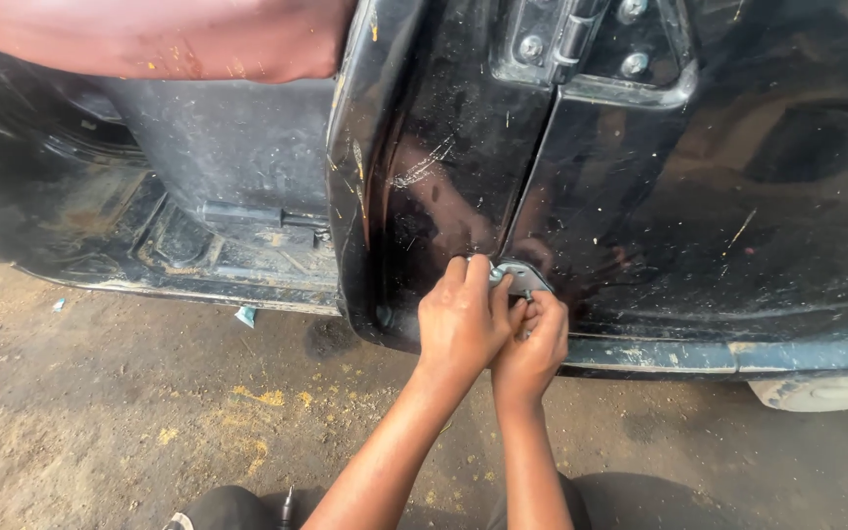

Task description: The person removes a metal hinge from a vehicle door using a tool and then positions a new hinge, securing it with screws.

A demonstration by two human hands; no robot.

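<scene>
Both my hands work at a small grey metal hinge plate (522, 276), low on the seam between a black vehicle door (424, 167) and the black body panel (738, 196). My left hand (461, 322) pinches the plate's left edge with its fingertips. Just right of it and touching it, my right hand (534, 344) has its fingers curled against the plate's lower edge. What sits under the fingers is hidden.
An upper hinge (581, 44) with bolts sits above on the same seam. The open door shows the vehicle's floor and sill (198, 255). Someone's bare limb (149, 39) crosses the top left. The dirt ground (149, 412) has yellow sawdust; a dark tool handle (288, 506) lies near my knee.
</scene>
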